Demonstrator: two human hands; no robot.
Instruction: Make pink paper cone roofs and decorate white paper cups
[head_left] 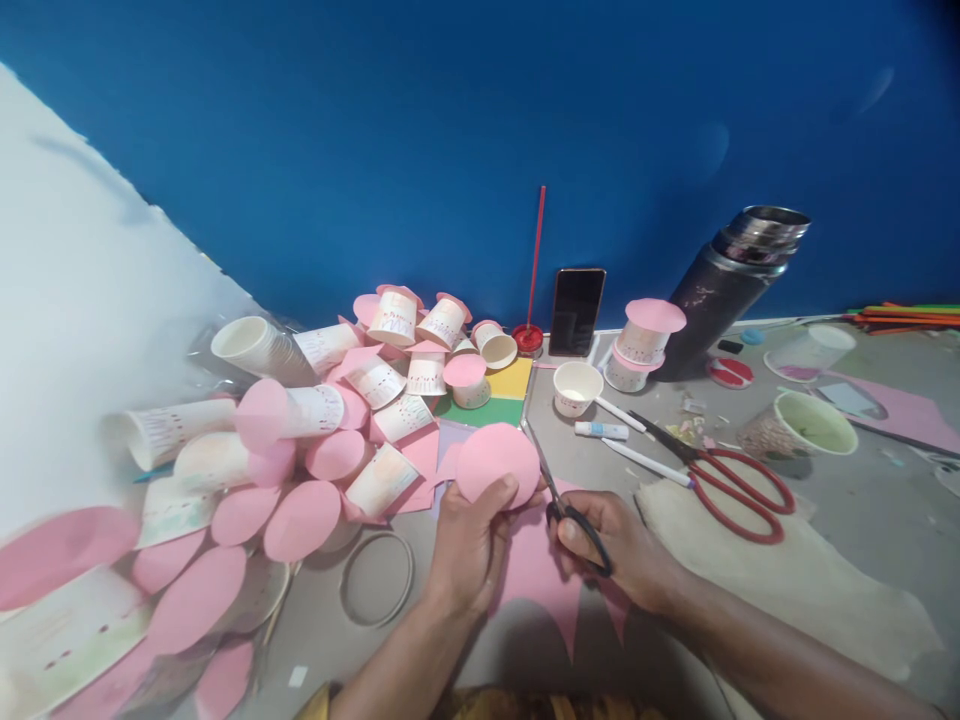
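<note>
My left hand [469, 540] pinches a round pink paper disc [495, 462], thumb on its lower edge, lifted just over the table. My right hand [619, 550] grips small black-handled scissors [559, 495], blades pointing up-left beside the disc's right edge. Under both hands lies a pink paper sheet [544, 590] with jagged cut edges. A metal ring [376, 578] rests on the table left of my left wrist.
A heap of paper cups with pink discs [330, 430] fills the left side. Large red scissors [731, 480], pens, a glue stick [601, 430], small cups, a phone [577, 310] against the blue wall and a dark flask [724, 285] stand behind. A cloth [787, 580] lies at right.
</note>
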